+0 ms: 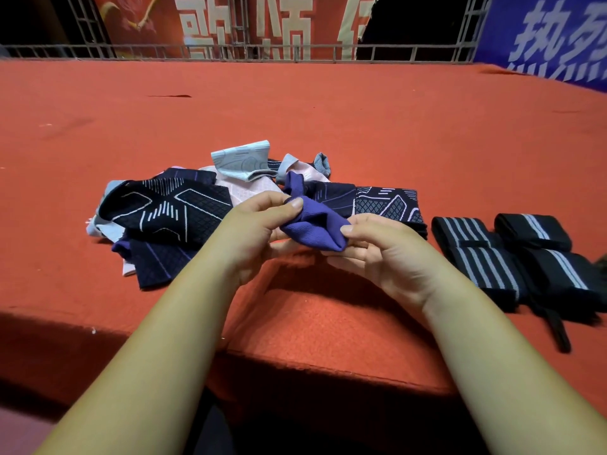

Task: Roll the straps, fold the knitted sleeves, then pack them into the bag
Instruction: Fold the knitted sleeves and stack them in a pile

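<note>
The black white-striped elastic straps point(476, 257) lay rolled at right. The left hand point(256, 224) and right hand point(384, 254) pinched a purple knitted sleeve point(312, 224), apparently mid-fold, beside the unfolded navy-and-pink sleeve pile point(170, 208) (no bag in view); packing remained.

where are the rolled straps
In the head view, the rolled straps lie on the red table at the right, just right of the right hand and the folded dark sleeve.

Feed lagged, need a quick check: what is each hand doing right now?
Left hand: pinching the purple sleeve at its upper edge.
Right hand: pinching the same sleeve's lower right corner.
</note>
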